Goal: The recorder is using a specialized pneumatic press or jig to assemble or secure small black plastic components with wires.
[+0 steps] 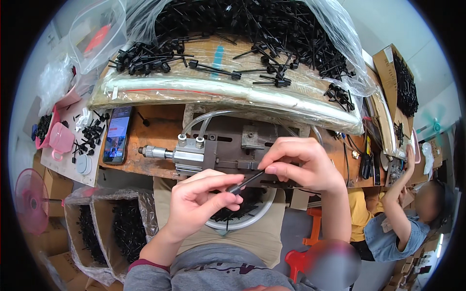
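Between my two hands, tilted above my lap, is a thin black rod [250, 180] with a thicker head at its left end. My left hand [196, 201] has thumb and fingers closed around that head. At the upper right end of the rod, my right hand [303, 162] pinches the thin tip between thumb and fingertips. Just beyond my hands, a metal fixture with a small air cylinder [187, 157] and clear tubes is mounted on the bench. A round white basket [264, 208] with more black parts rests on my lap, partly hidden by my hands.
A plastic-wrapped cardboard tray [170, 89] heaped with black parts spans the bench's far side. A phone [116, 135], pink cup [61, 138] and round tin [83, 165] lie left. Lined boxes [99, 218] stand lower left. At right, a co-worker [398, 223] sits by pliers [366, 162].
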